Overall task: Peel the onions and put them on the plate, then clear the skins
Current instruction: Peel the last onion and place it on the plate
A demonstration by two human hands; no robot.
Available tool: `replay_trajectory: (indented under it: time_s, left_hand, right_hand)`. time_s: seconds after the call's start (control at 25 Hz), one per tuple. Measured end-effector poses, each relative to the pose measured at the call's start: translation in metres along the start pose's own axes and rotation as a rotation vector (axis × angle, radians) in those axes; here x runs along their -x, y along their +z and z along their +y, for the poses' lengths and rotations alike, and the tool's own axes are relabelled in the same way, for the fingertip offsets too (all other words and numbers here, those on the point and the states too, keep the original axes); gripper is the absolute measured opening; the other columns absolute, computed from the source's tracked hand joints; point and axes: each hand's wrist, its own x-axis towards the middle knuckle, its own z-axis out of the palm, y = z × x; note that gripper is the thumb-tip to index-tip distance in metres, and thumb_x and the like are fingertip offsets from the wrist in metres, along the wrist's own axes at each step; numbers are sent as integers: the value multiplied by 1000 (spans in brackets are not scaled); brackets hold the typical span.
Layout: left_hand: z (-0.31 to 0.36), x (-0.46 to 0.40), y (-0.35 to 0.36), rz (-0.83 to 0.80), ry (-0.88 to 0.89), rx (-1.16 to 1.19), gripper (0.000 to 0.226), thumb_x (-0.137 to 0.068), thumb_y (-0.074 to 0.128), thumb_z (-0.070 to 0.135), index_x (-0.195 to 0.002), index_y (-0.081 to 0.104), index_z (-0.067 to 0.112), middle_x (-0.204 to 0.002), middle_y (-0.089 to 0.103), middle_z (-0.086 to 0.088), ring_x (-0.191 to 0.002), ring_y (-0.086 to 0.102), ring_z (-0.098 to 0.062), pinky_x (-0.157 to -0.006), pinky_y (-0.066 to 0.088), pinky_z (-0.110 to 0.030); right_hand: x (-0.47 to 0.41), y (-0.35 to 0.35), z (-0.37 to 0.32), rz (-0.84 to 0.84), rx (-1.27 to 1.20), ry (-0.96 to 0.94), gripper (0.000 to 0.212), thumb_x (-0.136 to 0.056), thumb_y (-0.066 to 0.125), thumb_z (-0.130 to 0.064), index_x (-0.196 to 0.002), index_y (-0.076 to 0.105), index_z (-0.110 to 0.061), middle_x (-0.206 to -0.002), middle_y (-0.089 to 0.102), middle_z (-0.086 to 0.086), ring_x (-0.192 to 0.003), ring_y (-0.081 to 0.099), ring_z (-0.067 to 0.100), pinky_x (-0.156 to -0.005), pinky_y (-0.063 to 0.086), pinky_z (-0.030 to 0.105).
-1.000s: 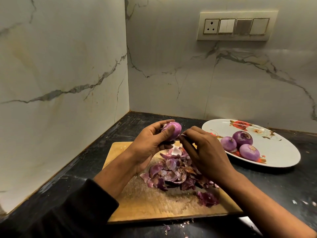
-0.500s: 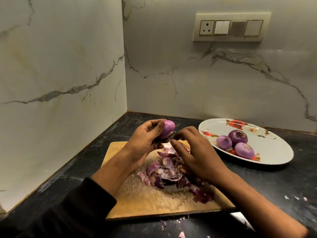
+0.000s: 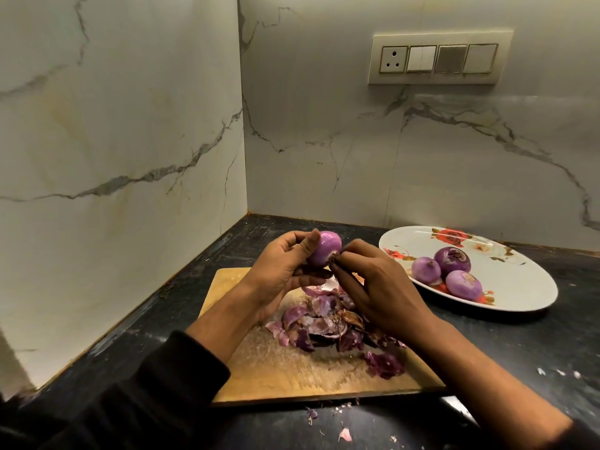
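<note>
— Why are you holding that onion up off the board?

— So the scraps drop straight onto the heap. My left hand [image 3: 279, 271] has its fingers and thumb curled round the red onion [image 3: 324, 251], which sits above the far edge of the wooden cutting board [image 3: 292, 375]. It looks smooth and pale purple, so I judge most of the dry skin is off.

— And the other hand?

— My right hand [image 3: 380, 287] is pinching at the root end of the onion, fingertips closed on a brown, dry bit there. Gripping it on one side lets me pull against it from the other.

— Where do the finished ones go?

— On the white floral plate [image 3: 506, 300], to my right on the black tabletop [image 3: 506, 345]. Three peeled onions [image 3: 451, 269] lie there, touching one another, near the middle of the plate. It stands just beside the board, so the reach is short.

— And all that mess?

— The pile of onion skins [image 3: 328, 326] lies on the board below my hands, with a few loose flakes [image 3: 344, 435] fallen on the tabletop in front of it. Keeping them mostly on the board should make clearing easier; the strays will need picking up separately.

— So what's left?

— By my reckoning, finish this root bit, set the onion with the others, then clear the skins.
</note>
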Motion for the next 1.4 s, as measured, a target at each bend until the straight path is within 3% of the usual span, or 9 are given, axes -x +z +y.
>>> replay_trajectory:
  time_s: [0.2, 0.28, 0.4, 0.48, 0.64, 0.8, 1.12, 1.28, 1.4]
  left_hand:
    - [0, -2, -3, 66, 57, -25, 46, -77, 71, 30, -120, 62, 14, -114, 67, -11, -85, 73, -22, -67, 60, -29]
    - [-1, -2, -3, 59, 83, -55, 48, -74, 75, 26, -119, 64, 15, -117, 66, -9, -92, 73, -22, -69, 60, -28]
    - [-4, -1, -1, 56, 162, -174, 47, -65, 83, 20, -109, 67, 15, -114, 70, -4, -100, 71, -21, -76, 59, -29]
    - [-5, 0, 0, 42, 192, -196, 42, -65, 84, 14, -104, 69, 14, -111, 73, -3, -102, 71, -22, -81, 59, -32]
    - [-4, 1, 4, -31, 177, -131, 31, -74, 75, 9, -105, 72, 7, -108, 75, -9, -100, 73, -27, -80, 60, -32]
    - [-4, -3, 13, -3, 150, -194, 17, -85, 69, 3, -102, 72, 4, -105, 74, -11, -98, 73, -24, -76, 60, -30]
    - [-4, -42, 62, 23, 101, -231, 15, -86, 72, 4, -100, 68, 7, -103, 70, -15, -94, 71, -25, -75, 61, -30]
    - [-9, -67, 86, -25, 68, -244, 27, -85, 73, 1, -111, 65, 6, -112, 68, -16, -100, 69, -25, -79, 61, -29]
    - [-16, -86, 98, -76, 53, -375, 40, -83, 73, -5, -120, 59, 3, -119, 65, -17, -103, 68, -23, -80, 60, -26]
  right_hand:
    - [-1, -6, -8, 83, -92, 2, 17, -102, 43, -34, -89, 52, -27, -91, 48, -8, -74, 49, 8, -61, 37, 19]
    - [1, -7, -6, 88, -103, 61, 9, -102, 45, -36, -99, 50, -29, -96, 53, -9, -80, 53, 5, -63, 39, 14]
    - [4, -7, -2, 23, -181, 153, 42, -95, 59, -42, -131, 50, -24, -115, 59, -11, -96, 59, 2, -73, 46, 11]
    - [6, -8, 0, 14, -207, 173, 54, -92, 64, -38, -141, 46, -24, -122, 59, -9, -101, 60, 3, -77, 49, 14]
    - [7, -15, 2, 66, -203, 173, 49, -90, 70, -25, -137, 53, -20, -118, 64, -2, -96, 61, 5, -77, 49, 13]
    - [11, -25, 6, 78, -191, 176, 48, -88, 73, -19, -133, 58, -16, -114, 69, -1, -95, 63, 6, -78, 52, 16]
    - [11, -41, 37, 276, -180, 314, 33, -89, 74, -14, -121, 66, -10, -112, 71, 4, -91, 68, 13, -77, 58, 20]
    - [9, -47, 61, 310, -150, 373, 42, -84, 80, -16, -122, 66, -7, -114, 63, 7, -82, 64, 12, -67, 48, 3]
    - [11, -48, 80, 304, -91, 426, 43, -85, 78, -17, -126, 65, -9, -116, 66, 9, -89, 66, 15, -72, 52, 10]
